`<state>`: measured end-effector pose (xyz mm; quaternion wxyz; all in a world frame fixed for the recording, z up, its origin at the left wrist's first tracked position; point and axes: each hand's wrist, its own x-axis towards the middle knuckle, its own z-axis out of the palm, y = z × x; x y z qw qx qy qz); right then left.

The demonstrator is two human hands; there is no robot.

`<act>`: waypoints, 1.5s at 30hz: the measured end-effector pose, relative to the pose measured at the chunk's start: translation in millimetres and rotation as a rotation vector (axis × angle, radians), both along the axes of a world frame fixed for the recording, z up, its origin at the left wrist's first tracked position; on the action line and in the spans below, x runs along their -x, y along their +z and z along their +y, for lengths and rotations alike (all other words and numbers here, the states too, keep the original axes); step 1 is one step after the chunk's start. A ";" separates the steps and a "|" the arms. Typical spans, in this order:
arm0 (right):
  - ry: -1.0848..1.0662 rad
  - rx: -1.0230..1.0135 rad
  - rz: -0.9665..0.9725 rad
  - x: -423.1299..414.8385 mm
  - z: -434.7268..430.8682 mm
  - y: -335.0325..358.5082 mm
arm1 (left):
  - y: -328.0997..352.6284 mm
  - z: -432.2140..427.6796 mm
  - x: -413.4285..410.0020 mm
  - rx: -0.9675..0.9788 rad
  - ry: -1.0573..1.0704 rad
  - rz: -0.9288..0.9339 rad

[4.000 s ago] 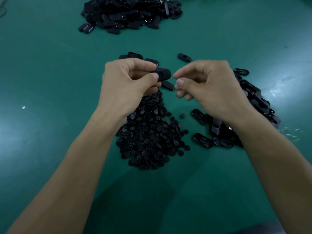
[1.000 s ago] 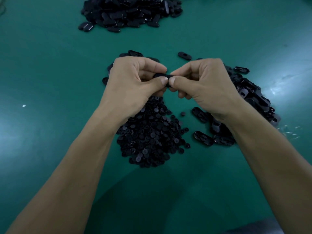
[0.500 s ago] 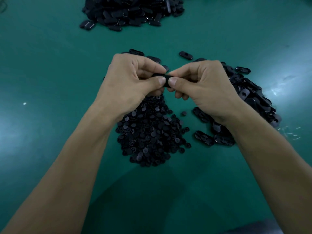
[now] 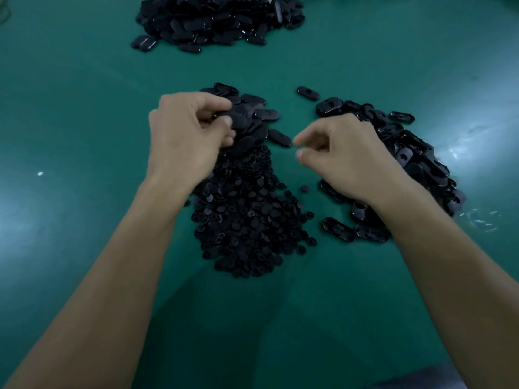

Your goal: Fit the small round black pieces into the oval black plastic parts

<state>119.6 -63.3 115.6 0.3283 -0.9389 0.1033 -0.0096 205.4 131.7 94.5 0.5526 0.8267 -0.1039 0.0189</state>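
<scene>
Oval part [image 4: 241, 120] | now in left grip [image 4: 182, 136] alone, carried left | right grip [image 4: 345, 158] let go, curled empty

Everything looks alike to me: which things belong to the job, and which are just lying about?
In the job: left hand gripping an oval part; right hand; heap of round pieces; heap of oval parts beside it.
Lying about: far heap, untouched; white speck; pale scraps.

round pieces [image 4: 247, 220] centre, oval parts [image 4: 415, 158] right
</scene>
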 end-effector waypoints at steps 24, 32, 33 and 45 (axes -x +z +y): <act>-0.130 0.052 -0.066 7.6 -11.0 1.2 | 4.5 -4.3 8.6 -0.060 -0.113 -0.002; -0.127 -0.879 -0.194 5.3 5.5 6.3 | 21.2 -12.6 21.7 -0.001 -0.378 0.129; -0.128 -0.936 -0.198 5.6 7.0 6.4 | 22.5 -12.8 22.2 0.017 -0.385 0.134; -0.124 -0.905 -0.239 5.8 10.2 6.0 | 24.3 -11.9 21.8 0.108 -0.332 0.108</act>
